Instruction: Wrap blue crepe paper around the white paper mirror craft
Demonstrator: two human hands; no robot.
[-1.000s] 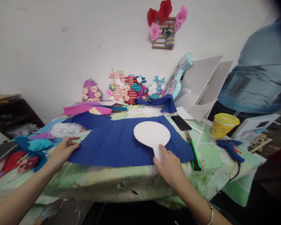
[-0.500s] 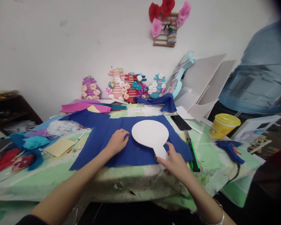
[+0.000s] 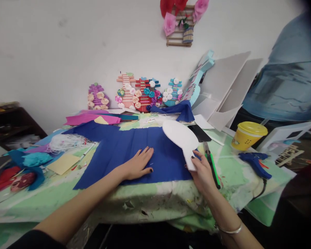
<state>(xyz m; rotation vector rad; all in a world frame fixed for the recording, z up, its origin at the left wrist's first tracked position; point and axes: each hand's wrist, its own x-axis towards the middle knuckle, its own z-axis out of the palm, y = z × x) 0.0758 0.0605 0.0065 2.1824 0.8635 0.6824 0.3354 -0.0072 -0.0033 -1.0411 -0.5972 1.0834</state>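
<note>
A white paddle-shaped cutout (image 3: 180, 134), round at one end with a short straight handle, is tilted above the cloth at the right. My right hand (image 3: 202, 169) grips it by the handle, thumb and fingers closed round it. Beneath lies a sheet of blue crepe-like material (image 3: 114, 148) spread over the table. My left hand (image 3: 138, 164) rests flat on that blue sheet, fingers spread and holding nothing. Close beside my right hand lies a green and black utility knife (image 3: 211, 166), partly hidden by the hand. A dark phone (image 3: 199, 133) is just behind the cutout.
A blue glue gun (image 3: 256, 164) and a yellow-lidded cup (image 3: 249, 135) stand at the right. White string (image 3: 66, 142) and a pale yellow paper square (image 3: 63, 164) lie left. Several small flower-trimmed guitars (image 3: 143, 93) lean on the wall beside white boards (image 3: 225, 86).
My right hand has moved the white cutout rightward and tilted it up off the blue sheet. My left hand has gone from curled to flat, fingers spread, slightly right.
</note>
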